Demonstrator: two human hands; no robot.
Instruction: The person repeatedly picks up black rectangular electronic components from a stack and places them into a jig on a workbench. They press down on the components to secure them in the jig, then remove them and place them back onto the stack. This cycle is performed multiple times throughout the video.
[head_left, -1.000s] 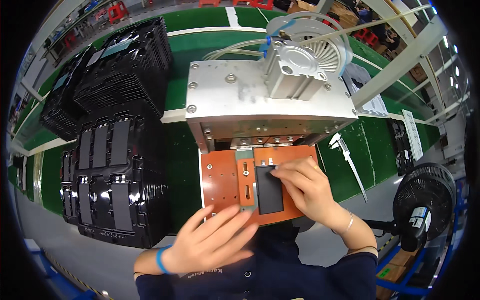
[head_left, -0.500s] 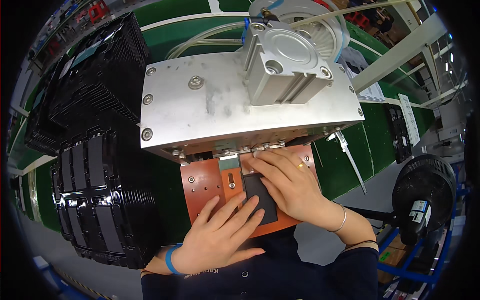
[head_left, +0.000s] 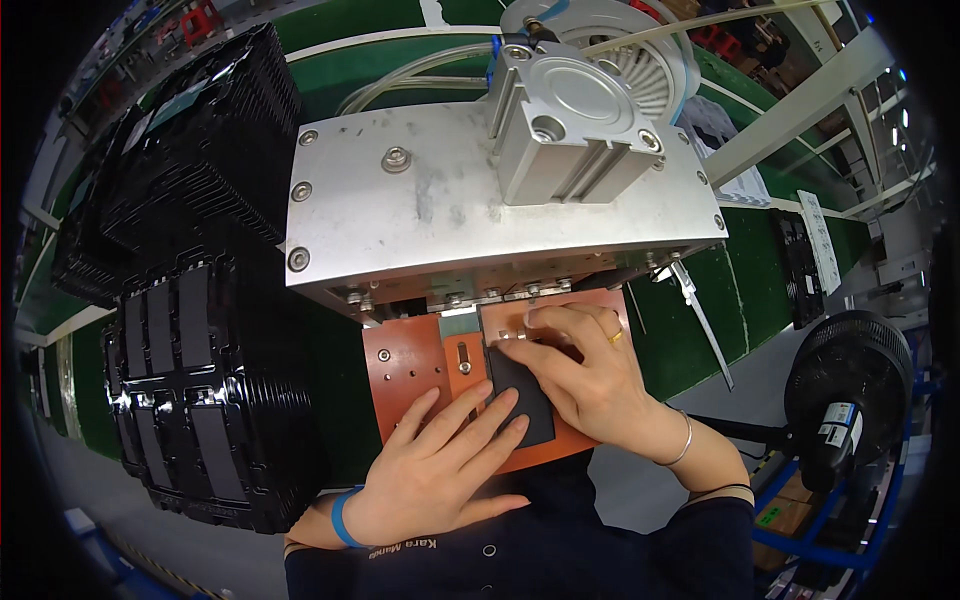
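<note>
Head view: dark flat piece (head_left: 537,405) on the orange plate (head_left: 405,365), before the metal housing (head_left: 440,205).
Left hand (head_left: 435,467), fingers spread, rests across its left edge, seemingly steadying it beside the slotted block (head_left: 457,383). Right hand (head_left: 590,385), apart from the left, curls at its upper end, probably for fine control; whether it pinches anything, I cannot tell.

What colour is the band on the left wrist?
The wristband is bright blue. It shows best in the head view, the only one here.
</note>
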